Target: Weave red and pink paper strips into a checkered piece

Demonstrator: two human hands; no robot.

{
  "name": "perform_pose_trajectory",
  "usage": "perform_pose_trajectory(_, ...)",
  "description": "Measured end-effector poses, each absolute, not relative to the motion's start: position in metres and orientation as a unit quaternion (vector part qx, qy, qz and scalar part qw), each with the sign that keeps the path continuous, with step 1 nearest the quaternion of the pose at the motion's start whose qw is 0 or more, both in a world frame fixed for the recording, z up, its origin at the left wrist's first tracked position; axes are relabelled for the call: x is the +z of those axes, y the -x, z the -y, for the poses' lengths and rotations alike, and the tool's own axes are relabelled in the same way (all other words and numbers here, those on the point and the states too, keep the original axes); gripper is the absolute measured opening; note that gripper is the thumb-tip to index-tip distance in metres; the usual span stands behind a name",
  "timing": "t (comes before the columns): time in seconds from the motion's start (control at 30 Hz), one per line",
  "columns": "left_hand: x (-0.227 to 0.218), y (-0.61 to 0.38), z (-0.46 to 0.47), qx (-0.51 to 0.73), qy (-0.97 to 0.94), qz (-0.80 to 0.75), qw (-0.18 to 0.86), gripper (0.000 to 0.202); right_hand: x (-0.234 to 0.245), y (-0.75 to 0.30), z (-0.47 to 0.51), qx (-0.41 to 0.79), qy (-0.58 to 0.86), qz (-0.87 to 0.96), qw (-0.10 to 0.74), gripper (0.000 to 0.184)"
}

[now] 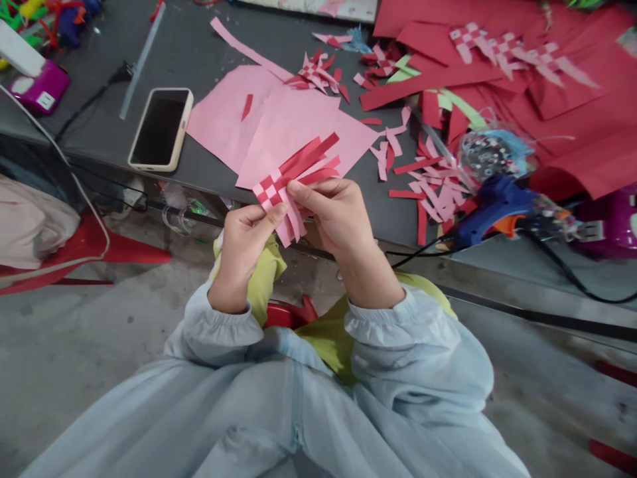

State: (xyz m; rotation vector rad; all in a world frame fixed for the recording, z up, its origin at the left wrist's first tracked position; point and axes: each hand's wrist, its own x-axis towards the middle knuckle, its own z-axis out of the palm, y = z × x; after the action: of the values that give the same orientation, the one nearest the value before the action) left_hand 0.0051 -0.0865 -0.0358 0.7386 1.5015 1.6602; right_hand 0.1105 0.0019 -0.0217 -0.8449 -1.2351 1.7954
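Note:
Between my two hands is a woven paper piece (272, 188), a red and pink checkered patch with loose strips running off two sides. My left hand (247, 244) pinches its lower left edge between thumb and fingers. Thumb and index finger of my right hand (336, 211) grip it on the right, where the red strips (313, 154) fan out toward the upper right. Pink strips (290, 229) hang down between the hands. The piece is held up at the table's front edge, just in front of pink paper sheets (283, 119).
A phone (162, 127) lies left of the sheets. Finished woven pieces (314, 72) and paper scraps (438, 189) are scattered behind and to the right. A blue glue gun (490, 209) with a black cable sits at right, near red paper (582, 143).

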Motion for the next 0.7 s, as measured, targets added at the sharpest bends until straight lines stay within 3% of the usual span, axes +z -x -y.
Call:
perform_pose_trajectory(0.2,-0.038,-0.005,0.087,0.651,-0.322,-0.581,0.367,0.046,-0.019,-0.113,-0.005,0.698,0.335,0.509,0.375,0.043)
perform_pose_trajectory(0.5,-0.037,-0.005,0.087,0.651,-0.331,-0.577,0.365,0.045,-0.014,-0.117,-0.007,0.685,0.31,0.527,0.396,0.034)
perform_pose_trajectory(0.7,-0.04,-0.005,0.087,0.656,-0.323,-0.585,0.352,0.046,-0.015,-0.118,-0.012,0.656,0.336,0.532,0.417,0.048)
